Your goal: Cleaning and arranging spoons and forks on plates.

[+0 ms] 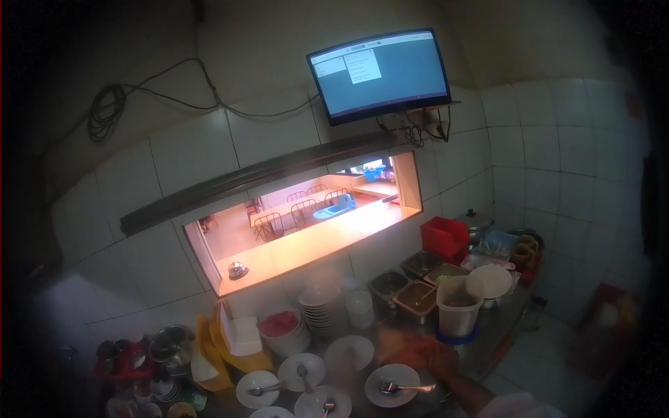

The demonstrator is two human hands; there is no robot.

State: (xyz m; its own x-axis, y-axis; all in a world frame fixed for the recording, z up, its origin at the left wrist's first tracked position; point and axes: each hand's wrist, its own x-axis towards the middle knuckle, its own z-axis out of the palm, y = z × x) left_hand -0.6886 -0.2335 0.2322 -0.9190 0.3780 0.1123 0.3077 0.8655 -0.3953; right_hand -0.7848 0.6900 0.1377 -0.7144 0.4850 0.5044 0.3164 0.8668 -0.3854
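At the lower right, my right hand (443,361) closes on the right end of an orange cloth (405,346) lying on the steel counter. My left hand is out of view. Just below the cloth is a white plate (384,373) with a spoon and fork (410,388) on it. To its left, more white plates stand close together: one plate (349,347) looks bare, while another plate (287,368) and a third plate (248,380) hold cutlery. Behind my hand, a tall plastic container (457,316) with dark contents rests on a blue base.
Metal food pans (415,298), a red bin (444,235) and mugs (522,253) line the right. Stacked bowls (318,313) and yellow holders (206,350) stand left. Above, a serving hatch (313,245) with a bell (237,269) opens below a screen (387,99).
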